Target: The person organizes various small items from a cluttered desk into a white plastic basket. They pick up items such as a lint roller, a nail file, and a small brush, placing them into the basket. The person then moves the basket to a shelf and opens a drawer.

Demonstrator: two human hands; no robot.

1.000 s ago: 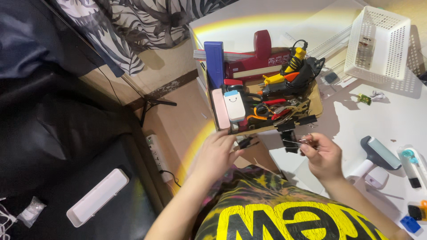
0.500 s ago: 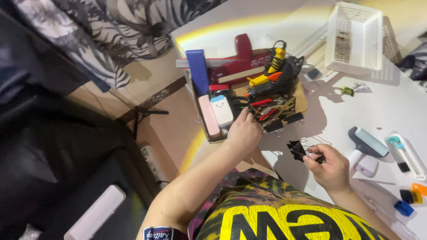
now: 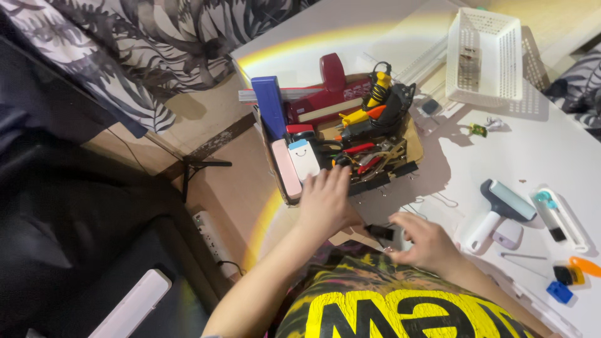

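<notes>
Resting left hand [image 3: 325, 200] on near edge of cluttered cardboard box [image 3: 410, 141], fingers spread, holding nothing. Right hand [image 3: 422, 241] pinches black binder clip [image 3: 379, 232] just beside box on white counter [image 3: 538, 144]. Keep pinch firm; clip springs.

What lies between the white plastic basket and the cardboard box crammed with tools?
In the head view, between the white plastic basket and the cardboard box lies only a small dark square object on the white table.
</notes>
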